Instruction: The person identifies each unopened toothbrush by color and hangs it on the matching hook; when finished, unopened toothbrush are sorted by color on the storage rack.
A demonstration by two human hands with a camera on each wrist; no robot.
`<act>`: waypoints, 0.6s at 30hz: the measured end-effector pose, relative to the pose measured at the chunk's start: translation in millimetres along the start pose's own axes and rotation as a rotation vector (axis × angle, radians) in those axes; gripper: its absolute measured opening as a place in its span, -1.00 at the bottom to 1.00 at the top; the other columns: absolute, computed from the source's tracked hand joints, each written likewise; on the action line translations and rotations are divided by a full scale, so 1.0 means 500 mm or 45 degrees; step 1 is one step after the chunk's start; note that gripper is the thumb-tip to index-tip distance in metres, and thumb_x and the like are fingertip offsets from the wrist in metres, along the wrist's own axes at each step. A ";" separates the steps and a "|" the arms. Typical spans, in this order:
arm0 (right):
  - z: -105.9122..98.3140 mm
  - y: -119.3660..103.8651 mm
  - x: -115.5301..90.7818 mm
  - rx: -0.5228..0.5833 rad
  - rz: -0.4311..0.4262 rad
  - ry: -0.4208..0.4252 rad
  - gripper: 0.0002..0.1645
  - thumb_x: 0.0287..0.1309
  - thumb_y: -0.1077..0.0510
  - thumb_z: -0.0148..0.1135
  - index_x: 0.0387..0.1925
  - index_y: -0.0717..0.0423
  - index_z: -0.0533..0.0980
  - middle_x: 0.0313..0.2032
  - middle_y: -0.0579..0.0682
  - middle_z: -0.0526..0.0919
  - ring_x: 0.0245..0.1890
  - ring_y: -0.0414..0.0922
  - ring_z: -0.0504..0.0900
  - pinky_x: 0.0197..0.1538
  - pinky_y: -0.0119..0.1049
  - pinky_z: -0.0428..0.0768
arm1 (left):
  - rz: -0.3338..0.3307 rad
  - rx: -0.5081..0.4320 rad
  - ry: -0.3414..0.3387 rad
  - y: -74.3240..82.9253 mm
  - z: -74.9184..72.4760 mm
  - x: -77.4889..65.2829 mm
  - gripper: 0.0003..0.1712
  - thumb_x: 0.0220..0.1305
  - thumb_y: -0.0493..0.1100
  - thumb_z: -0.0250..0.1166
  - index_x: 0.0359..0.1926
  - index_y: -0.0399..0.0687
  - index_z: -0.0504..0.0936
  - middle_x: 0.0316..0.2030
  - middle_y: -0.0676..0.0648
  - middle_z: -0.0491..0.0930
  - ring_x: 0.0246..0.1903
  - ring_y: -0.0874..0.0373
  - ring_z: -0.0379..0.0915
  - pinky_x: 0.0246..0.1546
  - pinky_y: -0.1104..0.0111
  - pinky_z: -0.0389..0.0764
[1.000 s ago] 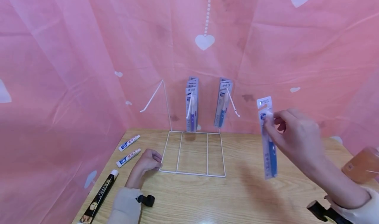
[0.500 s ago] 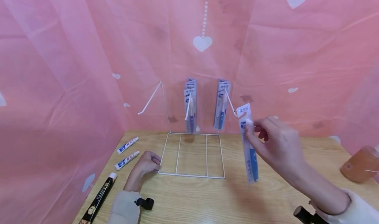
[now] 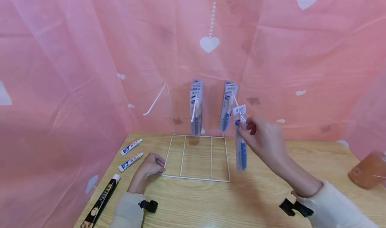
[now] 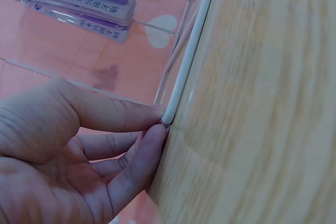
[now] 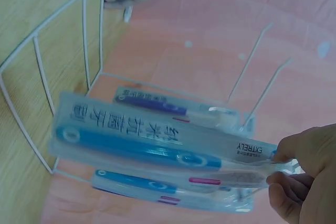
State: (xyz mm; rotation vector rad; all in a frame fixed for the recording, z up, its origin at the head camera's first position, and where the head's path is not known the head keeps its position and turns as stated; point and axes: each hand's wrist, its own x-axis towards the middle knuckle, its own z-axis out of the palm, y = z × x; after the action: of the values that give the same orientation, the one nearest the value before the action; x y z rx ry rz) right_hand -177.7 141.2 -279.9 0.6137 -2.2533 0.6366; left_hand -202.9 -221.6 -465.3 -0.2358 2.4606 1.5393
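Note:
My left hand (image 3: 152,164) pinches the front left corner of a white wire display rack (image 3: 196,179) between thumb and finger, close up in the left wrist view. My right hand (image 3: 266,137) pinches a packaged blue toothbrush (image 3: 243,151) near its upper end. The package hangs upright, and the right hook's tip shows at its hanging hole. Farther back on that hook hang several blue packaged toothbrushes (image 3: 227,112). Purple packaged toothbrushes (image 3: 196,117) fill the middle hook, while the left hook (image 3: 155,99) bears nothing. In the right wrist view, the held toothbrush (image 5: 136,142) covers part of the others.
Two small toothpaste tubes (image 3: 131,147) and a long black toothpaste box or tube (image 3: 101,201) lie left of the rack. An orange-brown container (image 3: 368,170) stands at the table's right. Behind the wooden table (image 3: 193,204) hangs a pink curtain (image 3: 169,47).
My right hand has carried the packaged blue toothbrush leftward from the right side to the right hook's tip, which now meets its hanging hole. My left hand stays on the rack's corner.

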 end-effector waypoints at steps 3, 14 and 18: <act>0.028 0.017 0.020 0.015 0.056 0.025 -0.85 0.08 0.30 0.36 -0.50 0.21 0.52 -0.63 0.01 0.56 -0.68 -0.17 0.44 -0.66 -0.33 0.36 | -0.003 0.018 -0.005 0.001 -0.002 0.000 -0.73 0.01 -0.53 0.38 -0.21 -0.38 0.59 -0.37 -0.20 0.53 -0.44 0.02 0.55 -0.42 0.30 0.72; 0.120 0.075 0.098 0.033 0.188 0.147 -0.73 0.02 0.23 0.23 -0.69 0.09 0.37 -0.74 -0.03 0.42 -0.70 -0.07 0.38 -0.64 -0.23 0.24 | -0.004 0.025 -0.018 0.002 -0.001 0.002 -0.73 0.02 -0.52 0.39 -0.20 -0.38 0.59 -0.36 -0.20 0.54 -0.43 0.02 0.55 -0.41 0.30 0.71; 0.142 0.083 0.121 0.011 0.245 0.172 -0.79 -0.08 0.23 0.20 -0.72 0.11 0.41 -0.76 0.00 0.44 -0.70 0.00 0.40 -0.61 -0.21 0.25 | -0.005 -0.002 -0.010 0.001 -0.002 0.003 -0.73 0.01 -0.54 0.38 -0.20 -0.39 0.59 -0.36 -0.21 0.53 -0.43 0.01 0.55 -0.41 0.30 0.72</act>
State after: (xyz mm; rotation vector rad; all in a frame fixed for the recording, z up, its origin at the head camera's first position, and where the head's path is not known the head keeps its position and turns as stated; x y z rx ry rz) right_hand -276.1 116.3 -291.0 0.3490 -2.1989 0.7591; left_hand -204.5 -222.2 -465.0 -0.2343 2.4514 1.5378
